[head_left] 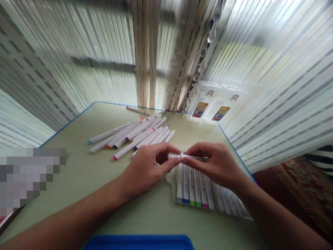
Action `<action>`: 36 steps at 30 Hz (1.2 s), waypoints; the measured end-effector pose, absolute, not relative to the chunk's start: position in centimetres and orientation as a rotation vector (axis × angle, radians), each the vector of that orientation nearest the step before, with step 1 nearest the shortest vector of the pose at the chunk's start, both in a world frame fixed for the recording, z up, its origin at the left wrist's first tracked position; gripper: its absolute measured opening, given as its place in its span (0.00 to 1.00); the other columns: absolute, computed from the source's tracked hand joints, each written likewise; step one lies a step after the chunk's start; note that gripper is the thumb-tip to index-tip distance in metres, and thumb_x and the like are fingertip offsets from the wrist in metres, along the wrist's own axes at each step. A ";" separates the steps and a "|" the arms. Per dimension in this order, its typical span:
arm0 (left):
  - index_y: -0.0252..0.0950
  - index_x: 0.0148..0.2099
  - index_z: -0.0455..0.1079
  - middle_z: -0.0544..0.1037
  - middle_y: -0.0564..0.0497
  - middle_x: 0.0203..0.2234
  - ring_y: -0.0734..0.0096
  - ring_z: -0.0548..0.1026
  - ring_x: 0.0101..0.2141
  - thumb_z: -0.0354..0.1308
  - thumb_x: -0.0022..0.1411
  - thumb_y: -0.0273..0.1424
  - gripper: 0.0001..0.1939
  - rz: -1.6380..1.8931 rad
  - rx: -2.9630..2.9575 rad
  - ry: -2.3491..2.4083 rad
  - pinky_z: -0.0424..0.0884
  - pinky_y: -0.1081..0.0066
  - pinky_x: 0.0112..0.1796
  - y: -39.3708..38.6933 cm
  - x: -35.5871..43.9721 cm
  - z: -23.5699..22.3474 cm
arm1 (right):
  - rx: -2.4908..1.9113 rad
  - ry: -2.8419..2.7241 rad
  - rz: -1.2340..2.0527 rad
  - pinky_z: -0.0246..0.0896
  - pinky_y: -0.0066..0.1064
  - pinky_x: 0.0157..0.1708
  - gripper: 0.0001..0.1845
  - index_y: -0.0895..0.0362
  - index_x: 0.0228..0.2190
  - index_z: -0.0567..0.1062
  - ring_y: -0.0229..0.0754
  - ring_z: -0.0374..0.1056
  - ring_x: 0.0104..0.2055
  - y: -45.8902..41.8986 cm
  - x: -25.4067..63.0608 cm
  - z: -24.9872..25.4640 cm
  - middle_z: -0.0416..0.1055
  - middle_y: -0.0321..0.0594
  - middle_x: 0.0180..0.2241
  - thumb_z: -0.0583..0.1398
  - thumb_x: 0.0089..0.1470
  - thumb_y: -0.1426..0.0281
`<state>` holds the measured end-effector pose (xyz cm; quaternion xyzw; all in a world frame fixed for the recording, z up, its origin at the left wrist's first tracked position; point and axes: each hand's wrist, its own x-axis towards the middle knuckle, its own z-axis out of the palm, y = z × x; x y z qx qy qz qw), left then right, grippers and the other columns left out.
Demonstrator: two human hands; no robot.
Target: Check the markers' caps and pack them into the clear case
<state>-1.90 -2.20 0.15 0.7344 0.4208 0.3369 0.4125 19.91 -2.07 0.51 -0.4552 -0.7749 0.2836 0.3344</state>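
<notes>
Two bare hands meet over the pale green tabletop (78, 173): the left hand (148, 170) and right hand (215, 165) each pinch one end of a short white marker pen (174, 156), its long axis running left to right between the fingertips. Directly beneath lies a clear plastic tray of white markers (197, 189), their lengths pointing away from the person. Loose white markers with coloured caps (137, 133) lie scattered beyond the left hand.

Both hands meet over the table (78, 166): left hand (149, 168) and right hand (215, 165) pinch one white marker (174, 156) above a clear marker case (205, 191). Loose markers (137, 133) lie at eleven o'clock.
</notes>
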 end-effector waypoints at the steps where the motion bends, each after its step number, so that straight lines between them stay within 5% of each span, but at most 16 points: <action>1: 0.35 0.45 0.79 0.80 0.49 0.27 0.69 0.76 0.27 0.61 0.64 0.41 0.15 0.849 1.851 1.064 0.69 0.73 0.29 -2.2 -1.9 0.1 | -1.181 -2.018 0.758 0.65 0.27 0.28 0.09 0.57 0.30 0.82 0.39 0.73 0.27 -2.1 19.9 0.5 0.80 0.39 0.26 0.70 0.52 0.63; 14: 0.34 0.43 0.76 0.77 0.53 0.24 0.73 0.76 0.25 0.61 0.65 0.36 0.11 0.967 1.747 1.036 0.69 0.76 0.27 -1.7 -2.1 0.4 | -1.212 -1.913 0.937 0.67 0.31 0.29 0.13 0.57 0.36 0.84 0.43 0.74 0.31 -2.0 20.1 1.0 0.81 0.44 0.32 0.67 0.55 0.60; 29: 0.33 0.44 0.73 0.79 0.51 0.30 0.74 0.77 0.25 0.64 0.63 0.36 0.12 1.074 1.539 1.082 0.71 0.76 0.26 -1.2 -2.4 1.2 | -1.122 -1.567 1.228 0.51 0.22 0.15 0.15 0.56 0.41 0.85 0.29 0.55 0.18 -1.7 20.5 1.0 0.72 0.36 0.21 0.69 0.53 0.63; 36: 0.30 0.43 0.73 0.78 0.51 0.29 0.76 0.75 0.21 0.63 0.63 0.33 0.11 1.162 1.443 1.062 0.72 0.75 0.24 -0.7 -2.6 1.1 | -1.026 -1.416 1.305 0.53 0.21 0.15 0.12 0.55 0.41 0.85 0.29 0.57 0.19 -1.4 20.7 0.6 0.75 0.38 0.24 0.69 0.54 0.65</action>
